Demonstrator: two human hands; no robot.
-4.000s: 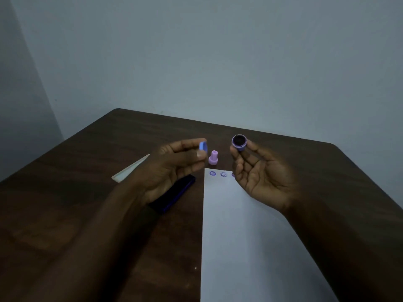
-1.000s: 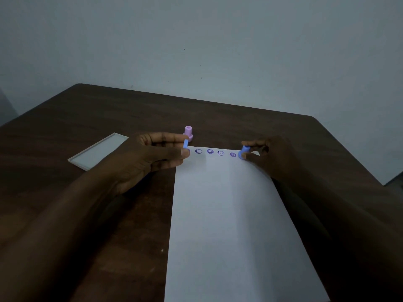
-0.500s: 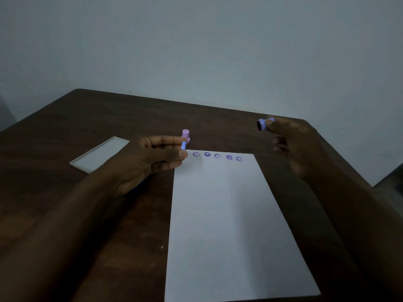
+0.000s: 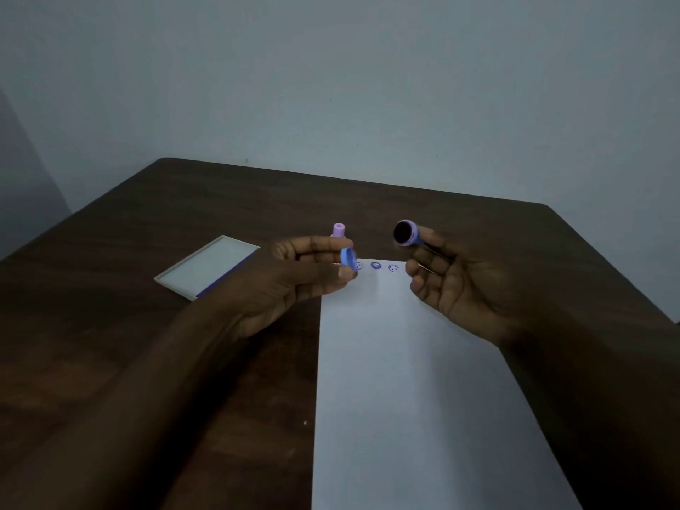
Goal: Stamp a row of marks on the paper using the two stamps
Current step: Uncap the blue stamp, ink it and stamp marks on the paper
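Since half a second ago, the blue stamp (image 4: 406, 233) has been lifted and tilted in the right hand (image 4: 465, 277), inked face exposed. What looks like its cap (image 4: 348, 258) is pinched by the left hand (image 4: 294, 279). The pink stamp (image 4: 338, 230) stands just beyond it; marks (image 4: 376, 266) on the paper (image 4: 404, 380) lie between the hands. Cap and stamp should be aligned squarely.

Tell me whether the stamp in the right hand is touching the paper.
Apart. The head view shows the right hand holding the blue stamp raised, its dark inked face turned toward the camera, with bare table between it and the paper.
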